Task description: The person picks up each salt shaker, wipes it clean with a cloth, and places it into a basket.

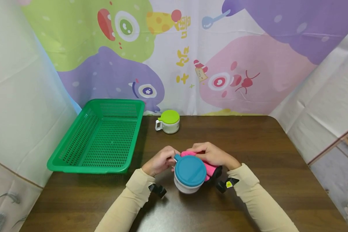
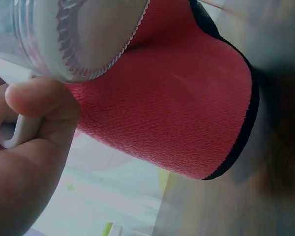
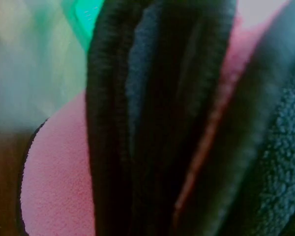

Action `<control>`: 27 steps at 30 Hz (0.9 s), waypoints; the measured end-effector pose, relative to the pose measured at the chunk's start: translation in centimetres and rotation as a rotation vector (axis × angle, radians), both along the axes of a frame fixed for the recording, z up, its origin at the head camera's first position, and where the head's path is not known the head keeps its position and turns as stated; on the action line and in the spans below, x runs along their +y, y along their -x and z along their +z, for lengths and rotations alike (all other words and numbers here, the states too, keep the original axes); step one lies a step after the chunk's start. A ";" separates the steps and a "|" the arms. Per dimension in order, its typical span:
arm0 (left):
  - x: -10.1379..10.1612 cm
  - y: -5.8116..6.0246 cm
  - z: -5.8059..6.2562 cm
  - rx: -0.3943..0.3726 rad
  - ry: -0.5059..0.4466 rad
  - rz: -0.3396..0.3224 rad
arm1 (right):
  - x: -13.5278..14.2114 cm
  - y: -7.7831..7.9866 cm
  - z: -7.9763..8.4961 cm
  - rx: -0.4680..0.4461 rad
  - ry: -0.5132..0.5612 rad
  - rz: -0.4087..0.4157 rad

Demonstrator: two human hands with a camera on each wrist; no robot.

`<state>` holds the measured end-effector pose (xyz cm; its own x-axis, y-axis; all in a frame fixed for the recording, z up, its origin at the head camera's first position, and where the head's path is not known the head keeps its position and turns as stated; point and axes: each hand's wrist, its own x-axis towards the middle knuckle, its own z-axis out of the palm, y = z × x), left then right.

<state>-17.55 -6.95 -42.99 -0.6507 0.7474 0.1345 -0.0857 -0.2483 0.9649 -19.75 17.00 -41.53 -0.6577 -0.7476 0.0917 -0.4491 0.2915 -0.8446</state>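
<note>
A clear jar with a blue lid and a white handle is held over the table, its ridged base showing in the left wrist view. My left hand grips the handle, thumb pressed over it. In my right hand is a pink cloth with dark edging, bunched against the jar's right side. Folds of that cloth fill the right wrist view and hide the right fingers there. The cloth also hangs behind the jar's base in the left wrist view.
A second jar with a green lid stands near the table's back edge. To the left sits a green perforated basket. A cartoon-printed curtain hangs behind the brown wooden table.
</note>
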 end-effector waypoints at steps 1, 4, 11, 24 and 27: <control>0.0 0.0 0.0 -0.001 -0.003 0.003 | 0.0 0.0 -0.1 -0.004 0.002 -0.006; 0.0 0.0 0.1 -0.001 -0.010 0.012 | 0.0 -0.1 -0.3 -0.013 0.011 -0.014; -0.1 0.1 0.1 -0.001 -0.036 0.036 | 0.4 -0.2 -0.7 -0.045 0.007 -0.061; -0.2 0.3 0.0 -0.015 -0.056 0.112 | 1.3 -0.3 -0.6 -0.003 0.013 -0.138; -0.3 0.3 0.0 -0.024 -0.056 0.124 | 1.5 -0.3 -0.5 -0.024 0.019 -0.157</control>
